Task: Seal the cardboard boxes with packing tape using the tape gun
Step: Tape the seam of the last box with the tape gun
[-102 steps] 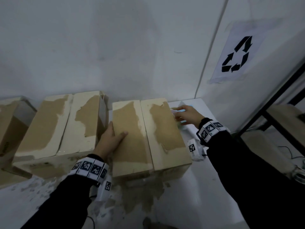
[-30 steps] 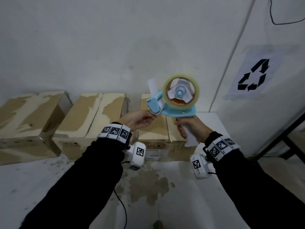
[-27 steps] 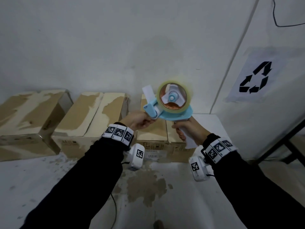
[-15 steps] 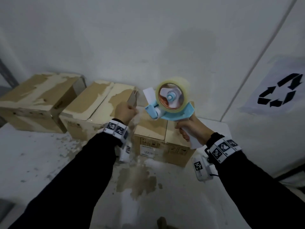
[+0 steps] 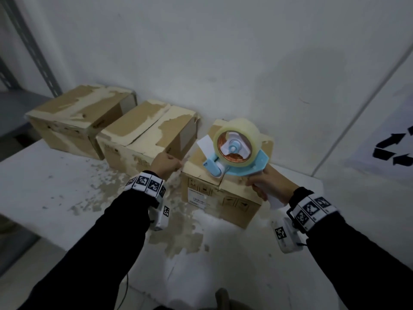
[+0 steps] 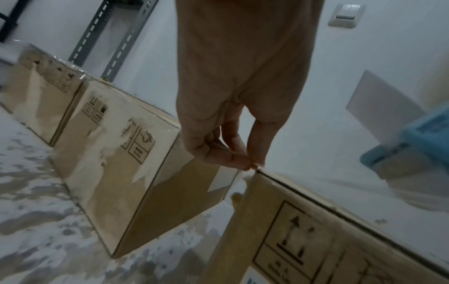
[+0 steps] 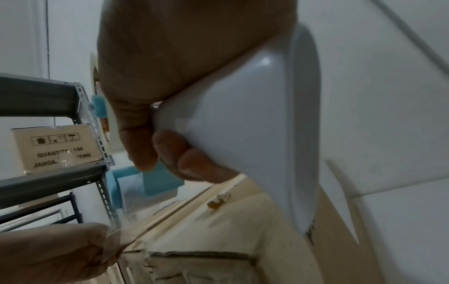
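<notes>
My right hand (image 5: 259,189) grips the white handle (image 7: 243,115) of a blue tape gun (image 5: 234,151), which carries a clear tape roll. The gun hangs just above the rightmost cardboard box (image 5: 223,198), its front end pointing left. My left hand (image 5: 176,163) is at that box's near left top corner. Its thumb and fingertips (image 6: 245,165) pinch the end of the clear tape strip (image 7: 114,240). The box's two top flaps lie closed with a seam between them. A middle box (image 5: 145,135) and a left box (image 5: 73,117) stand beside it along the wall.
The boxes stand on a white table (image 5: 67,198) with peeled patches, against a white wall. A grey metal shelf post (image 5: 29,45) rises at far left, and another box (image 7: 53,148) sits on that shelf. A recycling sign (image 5: 393,151) hangs on the right wall.
My left hand has moved from the tape gun's front down and left to the right box's corner, drawing tape out. The tape gun has come lower over that box.
</notes>
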